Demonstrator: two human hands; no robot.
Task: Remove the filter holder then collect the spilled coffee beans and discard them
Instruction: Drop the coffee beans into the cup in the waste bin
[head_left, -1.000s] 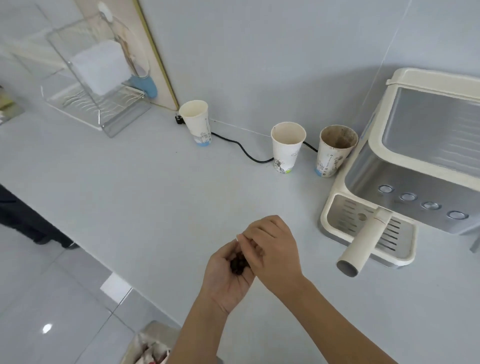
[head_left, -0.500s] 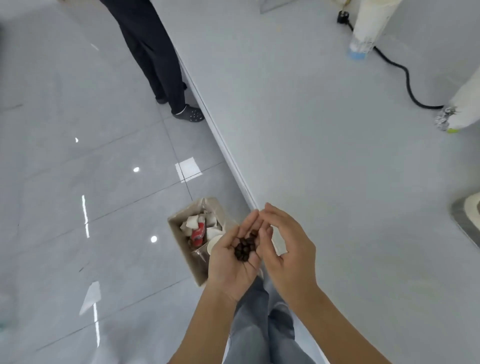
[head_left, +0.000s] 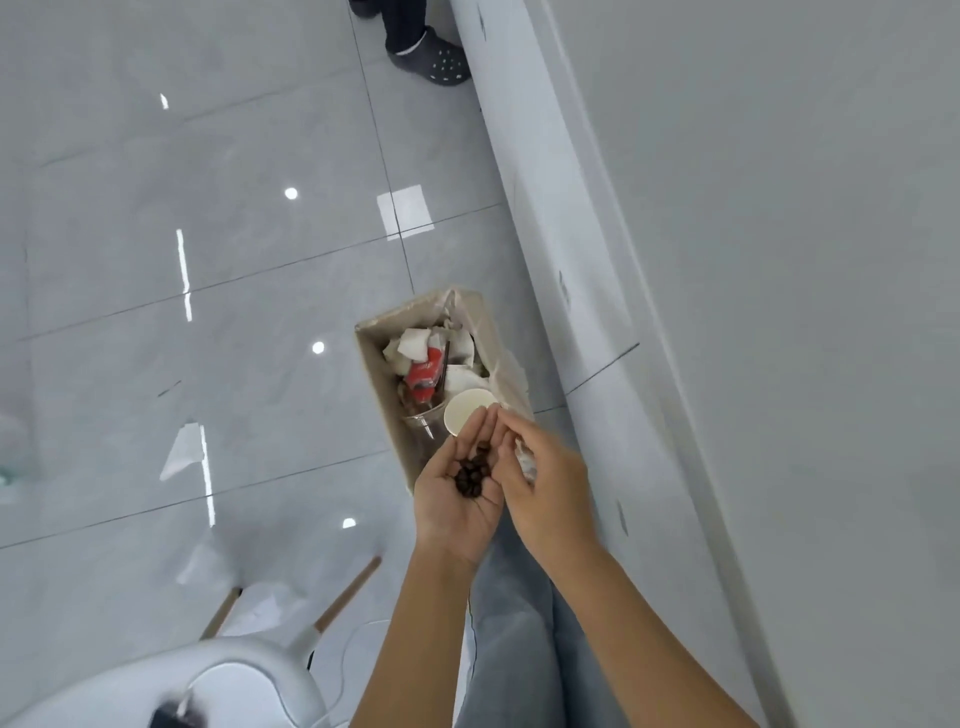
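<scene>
Holding the coffee beans (head_left: 471, 474) in a cupped left hand (head_left: 457, 493), palm up, right over the near end of the cardboard bin (head_left: 384, 374) on the floor beside the counter (head_left: 779, 260). Right hand (head_left: 545, 483) pressed alongside, fingers loosely curled, shielding the pile edge; looks empty, though its palm side is hidden. Beans are light, hard, smooth and loose, so they roll and scatter easily. No pinch grip works for the lot; keep them cradled in the palm hollow and tip off the fingertips. Bin already holds a paper cup (head_left: 467, 418), a red can (head_left: 422, 376) and crumpled paper. Discard not yet done.
</scene>
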